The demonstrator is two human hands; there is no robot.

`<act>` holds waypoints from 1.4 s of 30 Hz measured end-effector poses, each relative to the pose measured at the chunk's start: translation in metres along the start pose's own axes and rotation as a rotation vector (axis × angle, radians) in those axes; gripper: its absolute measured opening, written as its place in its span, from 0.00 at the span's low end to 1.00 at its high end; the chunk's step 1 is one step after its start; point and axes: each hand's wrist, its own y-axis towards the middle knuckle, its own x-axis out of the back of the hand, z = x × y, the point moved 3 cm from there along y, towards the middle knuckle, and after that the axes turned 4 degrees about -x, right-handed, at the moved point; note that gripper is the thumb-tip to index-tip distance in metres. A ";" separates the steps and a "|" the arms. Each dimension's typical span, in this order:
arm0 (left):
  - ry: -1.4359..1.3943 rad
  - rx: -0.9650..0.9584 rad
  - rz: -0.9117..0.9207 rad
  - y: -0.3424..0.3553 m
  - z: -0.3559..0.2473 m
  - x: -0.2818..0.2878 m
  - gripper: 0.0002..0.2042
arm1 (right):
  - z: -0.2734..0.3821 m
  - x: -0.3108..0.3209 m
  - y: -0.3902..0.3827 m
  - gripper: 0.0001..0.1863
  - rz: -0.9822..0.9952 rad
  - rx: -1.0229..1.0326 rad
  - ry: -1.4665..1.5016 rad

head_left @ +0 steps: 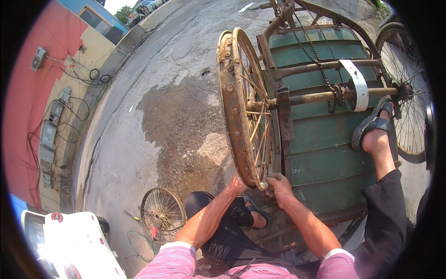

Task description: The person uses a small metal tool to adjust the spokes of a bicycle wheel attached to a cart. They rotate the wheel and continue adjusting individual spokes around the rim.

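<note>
The overturned green cart body (325, 153) holds nothing visible. At the bottom of its rusty spoked wheel rim (237, 116), the left hand (236, 184) presses the rim; the right hand (280, 187) curls closed around it.

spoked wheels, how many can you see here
3: a rusty wheel rim held at its lower edge by both hands, a tyred wheel on the axle's far end, and a loose wheel on the ground.

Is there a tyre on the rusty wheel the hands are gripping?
No: the rusty wheel is a bare rim with spokes, gripped at its lower edge by the left hand and right hand.
</note>
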 end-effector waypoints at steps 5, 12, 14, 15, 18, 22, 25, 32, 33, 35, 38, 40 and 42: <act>-0.202 0.066 0.024 -0.008 -0.007 -0.013 0.12 | -0.002 0.004 -0.001 0.17 0.006 0.000 -0.065; 0.310 -0.040 -0.049 -0.017 -0.042 -0.023 0.23 | 0.001 0.007 -0.004 0.17 0.012 0.009 -0.065; 0.271 -0.021 -0.064 -0.019 -0.046 -0.022 0.18 | 0.003 0.003 -0.007 0.17 0.024 0.011 -0.062; 0.243 0.000 -0.045 -0.019 -0.053 -0.025 0.15 | 0.003 0.005 -0.008 0.18 0.022 0.015 -0.060; 0.415 -0.151 -0.005 -0.012 -0.044 -0.025 0.11 | 0.004 0.009 -0.007 0.17 0.006 0.018 -0.070; 0.668 -0.375 0.007 -0.012 0.014 -0.002 0.12 | 0.015 -0.002 -0.013 0.17 0.002 0.051 -0.211; 0.877 -0.714 0.035 -0.008 -0.013 -0.016 0.14 | 0.026 0.020 0.003 0.18 -0.169 0.404 -0.745; 0.650 -0.347 -0.093 -0.013 0.003 -0.013 0.19 | 0.035 0.008 -0.006 0.16 -0.025 0.323 -0.501; 0.650 -0.407 -0.090 -0.011 -0.006 -0.018 0.19 | 0.033 0.013 -0.002 0.16 -0.033 0.322 -0.485; 0.557 -0.391 -0.104 -0.013 -0.026 -0.025 0.20 | 0.034 0.015 -0.001 0.16 -0.018 0.302 -0.448; 0.390 -0.243 -0.126 -0.016 -0.041 -0.032 0.21 | 0.039 0.010 -0.004 0.15 0.025 0.253 -0.417; 0.418 -0.253 -0.132 -0.018 -0.031 -0.028 0.21 | 0.041 0.005 -0.005 0.16 0.043 0.230 -0.439; 0.402 -0.287 -0.159 -0.018 -0.019 -0.023 0.21 | 0.050 -0.001 -0.012 0.16 0.037 0.211 -0.464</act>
